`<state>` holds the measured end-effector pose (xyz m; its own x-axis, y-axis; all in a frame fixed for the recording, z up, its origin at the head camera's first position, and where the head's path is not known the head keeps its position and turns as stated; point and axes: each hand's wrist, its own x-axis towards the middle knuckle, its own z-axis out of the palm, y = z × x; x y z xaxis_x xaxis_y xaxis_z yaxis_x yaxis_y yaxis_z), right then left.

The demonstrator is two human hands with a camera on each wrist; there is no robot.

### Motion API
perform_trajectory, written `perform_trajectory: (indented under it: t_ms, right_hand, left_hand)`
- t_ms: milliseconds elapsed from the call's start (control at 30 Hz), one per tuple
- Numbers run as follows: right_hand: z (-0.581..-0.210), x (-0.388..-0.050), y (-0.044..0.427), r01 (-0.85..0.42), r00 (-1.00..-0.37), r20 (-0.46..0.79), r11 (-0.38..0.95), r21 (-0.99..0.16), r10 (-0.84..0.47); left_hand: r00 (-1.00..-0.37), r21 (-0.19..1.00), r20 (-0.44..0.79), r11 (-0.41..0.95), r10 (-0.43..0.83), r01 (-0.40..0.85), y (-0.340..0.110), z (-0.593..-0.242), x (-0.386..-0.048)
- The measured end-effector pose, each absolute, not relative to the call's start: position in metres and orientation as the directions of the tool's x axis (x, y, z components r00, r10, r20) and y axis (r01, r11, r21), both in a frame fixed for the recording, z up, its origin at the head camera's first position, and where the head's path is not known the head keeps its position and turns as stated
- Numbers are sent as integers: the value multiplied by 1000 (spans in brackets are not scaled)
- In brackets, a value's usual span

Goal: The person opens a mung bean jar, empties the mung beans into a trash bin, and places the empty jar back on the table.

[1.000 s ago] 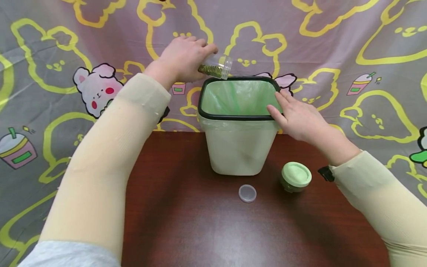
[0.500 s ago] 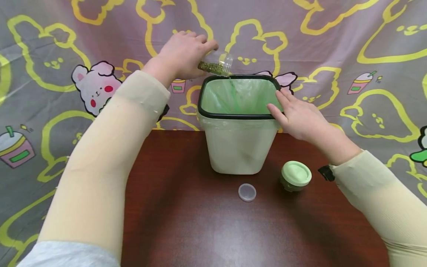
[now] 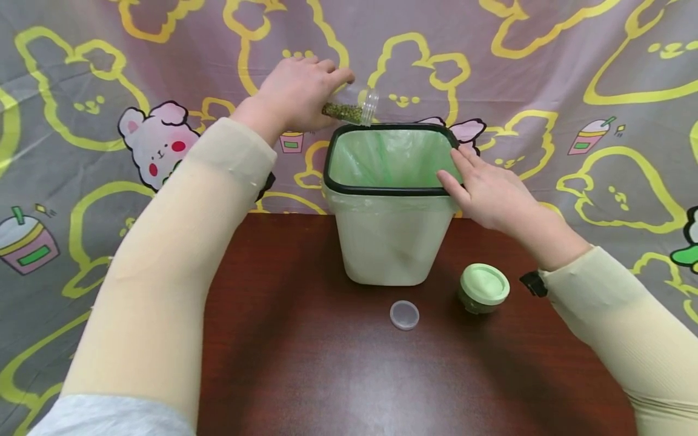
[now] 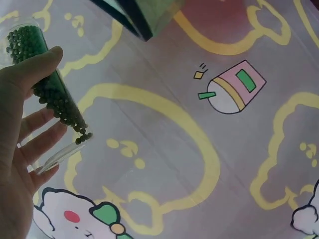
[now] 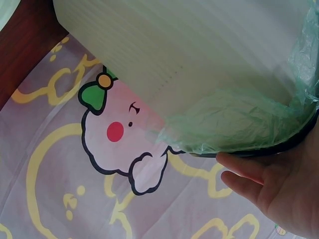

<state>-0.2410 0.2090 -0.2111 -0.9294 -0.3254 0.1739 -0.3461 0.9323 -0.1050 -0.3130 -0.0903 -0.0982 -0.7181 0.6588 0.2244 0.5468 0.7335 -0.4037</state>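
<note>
Clear jar [image 3: 351, 102]: we see it at the back left corner of the bin [image 3: 389, 242], its mouth beside the black rim [image 3: 392, 192]; whether the two touch, we cannot tell.
Long axis: lying near level, we find, dipping slightly toward the mouth, which points right, in over the bin; the base points left, away from it.
Green granules [image 3: 342, 112]: we see them banked along the jar's lower wall, reaching to the mouth.
Left hand [image 3: 300, 91]: left of the bin, grasping the jar, the thumb across its near side as our left wrist view shows.
Right hand [image 3: 493, 191]: at the bin's right side, fingers extended and touching the rim, clenched on nothing.
Green liner [image 3: 392, 158]: inside the bin, folded out over its rim.
On our desk [image 3: 327, 369]: a small clear lid [image 3: 405, 315] lies flat in front of the bin; a green-topped container [image 3: 484, 287] stands to its front right.
</note>
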Motion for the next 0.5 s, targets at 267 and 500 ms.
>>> perform_trajectory:
  t_ms: [267, 500]
  right_hand:
    - [-210, -240, 208, -346, -930, 173, 932, -106, -325]
    - [-209, -240, 209, -346, -930, 173, 933, -101, -326]
  left_hand:
    - [-730, -414, 225, 741, 646, 528, -92, -93, -312]
    - [-735, -395, 218, 747, 642, 535, -96, -94, -312]
